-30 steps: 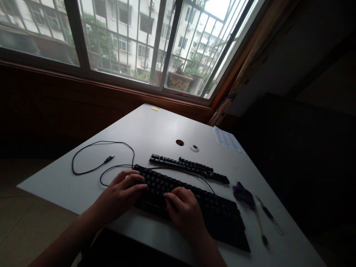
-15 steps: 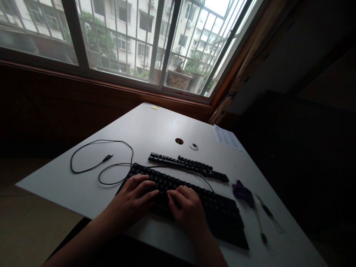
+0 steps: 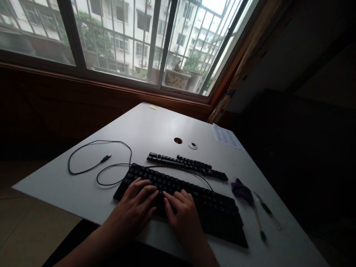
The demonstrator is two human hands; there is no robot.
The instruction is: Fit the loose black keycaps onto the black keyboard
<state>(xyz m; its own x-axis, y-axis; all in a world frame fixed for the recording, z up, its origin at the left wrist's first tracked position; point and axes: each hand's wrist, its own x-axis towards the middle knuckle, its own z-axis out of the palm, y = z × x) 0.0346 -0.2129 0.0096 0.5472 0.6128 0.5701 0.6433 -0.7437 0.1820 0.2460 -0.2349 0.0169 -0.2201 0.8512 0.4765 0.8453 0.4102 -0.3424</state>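
A black keyboard (image 3: 219, 215) lies slantwise along the near side of the white table (image 3: 91, 196). Over its left half is my left hand (image 3: 137, 204), open, fingers spread across the keys and thumb toward the near edge. My right hand (image 3: 180, 211) is just beside it, index finger stretched onto the keys near the left fingertips, thumb slightly apart beneath, other fingers bent. No object shows in either hand. Behind the keyboard, loose black keycaps (image 3: 191, 163) stand lined up in rows. The keys under my palms are hidden.
A black USB cable (image 3: 83, 172) loops at the left. To the right lie a purple cloth (image 3: 241, 191), a thin-handled brush (image 3: 258, 222) and a wire-ended tool (image 3: 268, 211). Farther back are a cable hole (image 3: 178, 141), its ring cover (image 3: 193, 145) and printed paper (image 3: 226, 135).
My left hand has shifted toward the near edge, uncovering keys at the keyboard's left end. My right index finger has reached slightly left. The view has moved a little.
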